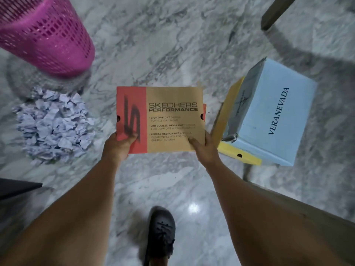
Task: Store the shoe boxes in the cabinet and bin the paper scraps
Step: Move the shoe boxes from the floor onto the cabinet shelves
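Note:
I hold a brown and red Skechers shoe box (169, 120) above the marble floor, lid facing up. My left hand (120, 145) grips its near left corner and my right hand (203, 148) grips its near right corner. To the right on the floor lies a light blue Veranevada shoe box (272, 114), tilted, leaning over a yellow shoe box (240, 153). A pile of crumpled pale paper scraps (55, 125) lies on the floor at the left. Behind the pile stands a pink mesh bin (44, 33).
A dark wooden furniture leg (276, 12) stands at the top right. A dark edge (17, 187) juts in at the lower left. My dark shoe (161, 235) is on the grey marble floor (153, 45) below the box.

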A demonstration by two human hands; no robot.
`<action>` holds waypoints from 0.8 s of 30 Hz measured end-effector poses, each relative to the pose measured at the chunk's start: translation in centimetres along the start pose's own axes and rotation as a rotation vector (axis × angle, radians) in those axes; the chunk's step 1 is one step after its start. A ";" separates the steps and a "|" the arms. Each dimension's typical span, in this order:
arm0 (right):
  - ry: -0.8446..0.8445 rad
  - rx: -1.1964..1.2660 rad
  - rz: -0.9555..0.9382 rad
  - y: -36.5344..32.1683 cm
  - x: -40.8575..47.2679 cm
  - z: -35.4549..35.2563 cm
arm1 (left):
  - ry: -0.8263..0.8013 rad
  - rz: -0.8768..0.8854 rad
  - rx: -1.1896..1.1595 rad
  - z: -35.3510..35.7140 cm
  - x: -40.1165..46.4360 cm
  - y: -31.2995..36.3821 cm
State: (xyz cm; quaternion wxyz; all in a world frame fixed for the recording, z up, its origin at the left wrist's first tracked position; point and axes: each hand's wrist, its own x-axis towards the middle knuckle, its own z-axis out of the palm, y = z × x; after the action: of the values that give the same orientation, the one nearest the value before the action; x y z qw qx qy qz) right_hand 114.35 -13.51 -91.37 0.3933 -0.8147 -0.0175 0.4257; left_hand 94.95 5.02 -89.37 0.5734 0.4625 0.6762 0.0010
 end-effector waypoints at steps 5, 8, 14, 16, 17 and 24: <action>-0.064 -0.066 -0.026 0.9 -5.9 -0.2 | 0.026 0.005 -0.090 -3.9 -6.3 -5.9; -0.110 -0.121 -0.056 0.7 -10.4 0.5 | 0.045 0.008 -0.139 -6.7 -10.8 -8.9; -0.176 -0.233 -0.130 1.2 -22.5 3.1 | 0.102 -0.007 -0.272 -15.0 -21.1 -15.9; -0.209 -0.255 -0.145 1.9 -27.5 4.6 | 0.135 0.019 -0.288 -18.7 -25.0 -18.5; -0.240 -0.266 -0.154 2.4 -30.1 5.5 | 0.162 0.028 -0.296 -20.7 -27.1 -20.1; -0.426 -0.329 -0.191 4.9 -49.0 14.1 | 0.328 0.045 -0.320 -37.1 -41.9 -31.2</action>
State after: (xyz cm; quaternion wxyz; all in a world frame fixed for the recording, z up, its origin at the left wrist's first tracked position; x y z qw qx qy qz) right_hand 71.73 -25.86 -65.88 0.2816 -0.7545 -0.2453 0.5397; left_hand 43.10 -19.41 -60.81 0.5217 0.3744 0.7410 0.1963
